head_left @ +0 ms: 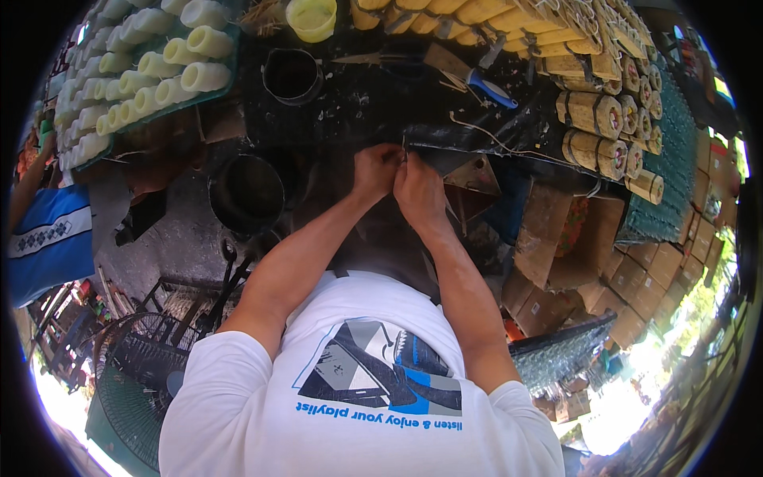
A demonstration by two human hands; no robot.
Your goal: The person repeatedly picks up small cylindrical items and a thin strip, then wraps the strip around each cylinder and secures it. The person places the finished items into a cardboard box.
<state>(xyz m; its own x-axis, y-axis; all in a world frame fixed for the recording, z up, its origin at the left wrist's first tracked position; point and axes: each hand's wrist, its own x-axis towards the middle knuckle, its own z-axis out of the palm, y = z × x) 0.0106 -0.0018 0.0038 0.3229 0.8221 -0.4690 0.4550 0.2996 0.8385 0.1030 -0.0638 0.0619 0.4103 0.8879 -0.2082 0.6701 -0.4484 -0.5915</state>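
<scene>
a thin sliver (404,146), too small to identify, juts from the right hand (420,191), pinched at the near edge of the bench (362,107), long axis pointing away from the person; the left hand (376,171) curls just left, hold unclear.

Here it is, just above the centre of the frame: a tiny, slender piece (404,144), dark as far as it shows, standing roughly upright where the fingertips of the left hand (377,171) and the right hand (420,191) meet. Just a sliver peeks out! The fingers cover the rest, and it's too small to say what it is. It's right by the near edge of the black worktop (373,115); touching or not, can't tell.
</scene>
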